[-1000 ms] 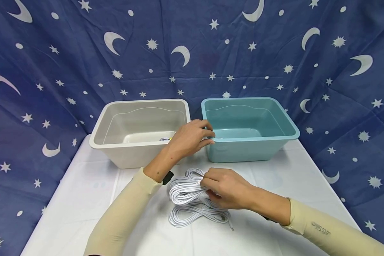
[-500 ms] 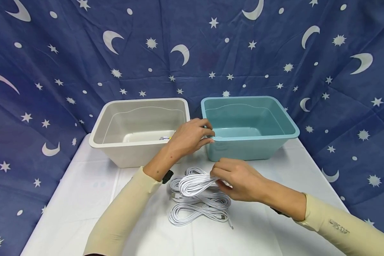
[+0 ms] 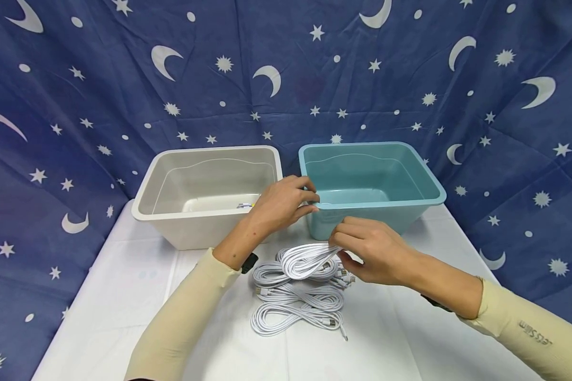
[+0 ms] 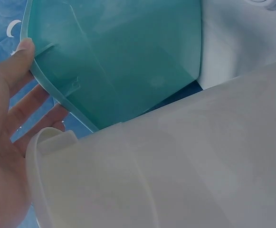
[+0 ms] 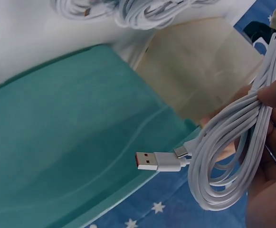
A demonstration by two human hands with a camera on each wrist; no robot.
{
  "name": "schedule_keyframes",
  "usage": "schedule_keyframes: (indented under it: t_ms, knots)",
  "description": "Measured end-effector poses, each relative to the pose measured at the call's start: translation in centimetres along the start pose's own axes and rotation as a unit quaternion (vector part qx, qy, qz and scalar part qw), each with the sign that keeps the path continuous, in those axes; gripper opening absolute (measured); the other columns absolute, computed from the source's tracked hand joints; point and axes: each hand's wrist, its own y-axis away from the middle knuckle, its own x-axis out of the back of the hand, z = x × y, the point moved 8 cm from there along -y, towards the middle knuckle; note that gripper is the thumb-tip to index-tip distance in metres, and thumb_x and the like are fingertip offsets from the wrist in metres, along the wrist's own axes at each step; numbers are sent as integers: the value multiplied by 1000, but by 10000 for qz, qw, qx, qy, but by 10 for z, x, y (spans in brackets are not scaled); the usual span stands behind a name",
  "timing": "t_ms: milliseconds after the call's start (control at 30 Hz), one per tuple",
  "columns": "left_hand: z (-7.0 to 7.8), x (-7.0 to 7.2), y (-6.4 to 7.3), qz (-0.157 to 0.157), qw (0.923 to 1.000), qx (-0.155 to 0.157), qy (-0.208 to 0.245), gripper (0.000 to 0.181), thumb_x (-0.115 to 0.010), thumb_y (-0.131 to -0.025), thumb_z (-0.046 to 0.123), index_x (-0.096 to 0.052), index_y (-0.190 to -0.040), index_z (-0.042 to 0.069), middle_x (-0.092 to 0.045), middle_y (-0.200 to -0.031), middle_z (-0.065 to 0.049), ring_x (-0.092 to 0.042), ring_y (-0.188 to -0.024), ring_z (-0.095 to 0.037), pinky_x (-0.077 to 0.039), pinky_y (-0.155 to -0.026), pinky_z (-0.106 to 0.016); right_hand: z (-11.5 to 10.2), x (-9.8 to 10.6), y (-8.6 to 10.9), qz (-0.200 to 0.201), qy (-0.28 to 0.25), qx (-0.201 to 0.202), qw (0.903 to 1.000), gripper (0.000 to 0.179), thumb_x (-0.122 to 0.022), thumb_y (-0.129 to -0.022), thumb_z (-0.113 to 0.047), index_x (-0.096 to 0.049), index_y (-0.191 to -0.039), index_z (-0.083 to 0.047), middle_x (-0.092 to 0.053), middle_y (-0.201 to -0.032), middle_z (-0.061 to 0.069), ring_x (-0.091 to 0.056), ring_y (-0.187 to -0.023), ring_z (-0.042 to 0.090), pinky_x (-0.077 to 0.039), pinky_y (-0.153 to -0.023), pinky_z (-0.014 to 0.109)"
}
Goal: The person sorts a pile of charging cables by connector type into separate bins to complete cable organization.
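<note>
Probably light, floppy and slick, the coil (image 3: 309, 261) is pinched in the right grip (image 3: 375, 248), extending leftward; best held across its bunched strands. The left grip (image 3: 286, 202) pinches the teal bin (image 3: 383, 204) by its rim.

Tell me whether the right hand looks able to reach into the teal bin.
Likely yes: the right hand, holding a cable, is close in front of the teal bin, whose top is open; the left hand is only at one corner.

coiled white usb cable (image 3: 307, 262), lifted over cable pile (image 3: 326, 300)
</note>
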Motion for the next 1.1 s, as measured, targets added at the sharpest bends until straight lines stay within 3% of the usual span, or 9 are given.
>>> schedule_keyframes:
  t_ms: [300, 700, 1100]
  knots:
    - [0, 1, -1, -30, 10000, 22, 43, 24, -70, -93, 39, -78, -110, 24, -62, -115, 8, -55, -102, -12, -49, -79, -28, 20, 17, 5, -151, 104, -193, 9996, 26, -71, -77, -1, -67, -100, -12, -64, -100, -4, -58, -85, 12, -52, -68, 27]
    - [0, 0, -2, -64, 10000, 3, -29, 22, -70, -93, 40, -78, -109, 27, -61, -115, 9, -55, -105, -12, -49, -81, -27, 39, 40, 6, -74, 177, -203, 9996, 24, -72, -76, -4, -67, -98, -15, -64, -99, -9, -57, -87, 6, -49, -73, 23]
    - [-2, -1, -2, -147, 9999, 68, -4, 21, -69, -95, 36, -77, -112, 25, -61, -117, 9, -54, -105, -12, -48, -82, -28, 70, 57, 8, -148, 243, -554, 9981, 26, -72, -75, -3, -67, -98, -14, -63, -97, -8, -56, -86, 6, -44, -72, 19]
